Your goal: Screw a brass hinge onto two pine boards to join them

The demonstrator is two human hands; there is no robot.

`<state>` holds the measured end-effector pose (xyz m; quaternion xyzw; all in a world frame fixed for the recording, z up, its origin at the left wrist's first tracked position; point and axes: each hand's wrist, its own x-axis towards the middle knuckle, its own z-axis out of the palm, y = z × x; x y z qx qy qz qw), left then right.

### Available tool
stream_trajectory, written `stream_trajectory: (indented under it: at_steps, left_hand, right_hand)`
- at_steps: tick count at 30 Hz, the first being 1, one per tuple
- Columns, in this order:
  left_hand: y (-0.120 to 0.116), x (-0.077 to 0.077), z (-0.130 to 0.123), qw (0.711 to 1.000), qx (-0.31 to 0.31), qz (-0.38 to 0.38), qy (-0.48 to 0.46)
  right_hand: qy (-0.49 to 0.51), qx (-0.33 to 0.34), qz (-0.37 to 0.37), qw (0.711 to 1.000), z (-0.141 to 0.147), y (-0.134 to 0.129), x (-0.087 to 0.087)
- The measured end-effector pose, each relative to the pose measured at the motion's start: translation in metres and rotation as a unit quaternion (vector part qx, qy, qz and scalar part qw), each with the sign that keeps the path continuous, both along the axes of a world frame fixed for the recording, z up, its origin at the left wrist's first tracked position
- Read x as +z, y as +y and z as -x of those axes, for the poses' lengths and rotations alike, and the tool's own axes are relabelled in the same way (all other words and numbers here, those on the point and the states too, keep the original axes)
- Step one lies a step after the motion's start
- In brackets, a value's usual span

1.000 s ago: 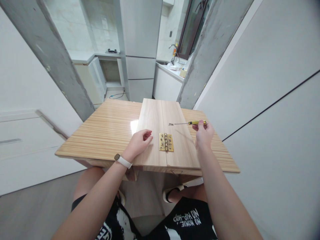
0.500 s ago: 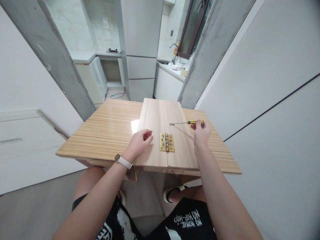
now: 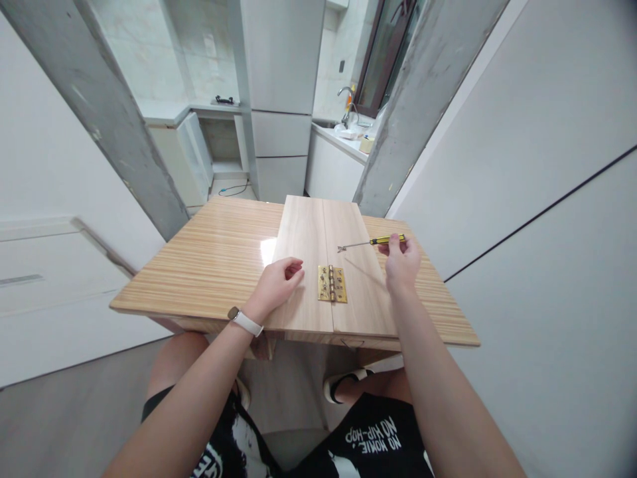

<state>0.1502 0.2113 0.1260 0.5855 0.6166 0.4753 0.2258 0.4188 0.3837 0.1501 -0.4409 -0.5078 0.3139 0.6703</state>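
Note:
My right hand point(image 3: 402, 260) holds a screwdriver point(image 3: 387, 239) by its yellow and black handle, above the right side of the pale boards. Its shaft points left, and small metal pieces, perhaps screws, are at the tip point(image 3: 341, 249). A brass hinge point(image 3: 332, 284) lies opened flat across the seam between two pale wooden boards point(image 3: 303, 226), with several small screws on its leaves. My left hand point(image 3: 283, 281) rests on the left board beside the hinge, fingers curled in; whatever they might hold is hidden.
The boards lie on a striped wooden table point(image 3: 199, 265). Behind it stand a tall grey cabinet point(image 3: 281, 66) and a counter with a sink and faucet point(image 3: 345, 109). Concrete pillars point(image 3: 129, 133) and white panels flank the table. My legs are below its near edge.
The screwdriver has tilted slightly, its handle end a little higher and its tip slightly lower. My left hand has stayed in place.

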Motion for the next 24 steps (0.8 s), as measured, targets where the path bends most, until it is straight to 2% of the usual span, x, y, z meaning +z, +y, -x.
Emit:
stream_trajectory:
  at_steps: [5,10,13,16,21,24]
  left_hand:
    - [0.002,0.002,0.002,1.000,-0.004,0.001,-0.001]
    - [0.017,0.017,-0.004,0.998,0.001,0.031,0.060]
    - [0.039,0.027,-0.016,0.992,-0.001,0.025,0.126]
    - [0.071,0.032,-0.032,0.986,0.001,0.027,0.165]
    - [0.125,0.028,-0.058,0.979,-0.006,0.032,0.200]
    - [0.145,0.021,-0.072,0.976,-0.010,0.042,0.214]
  right_hand:
    - [-0.021,0.007,-0.006,1.000,0.005,-0.001,0.008]
    - [-0.023,-0.011,0.005,1.000,0.005,0.001,0.002]
    - [-0.018,-0.027,-0.003,0.999,0.001,-0.005,0.000]
    - [-0.006,-0.053,-0.011,0.999,-0.003,-0.016,0.001]
    - [0.000,-0.062,-0.022,0.998,-0.009,-0.042,0.013]
    - [-0.014,-0.058,-0.030,0.998,-0.013,-0.057,0.022]
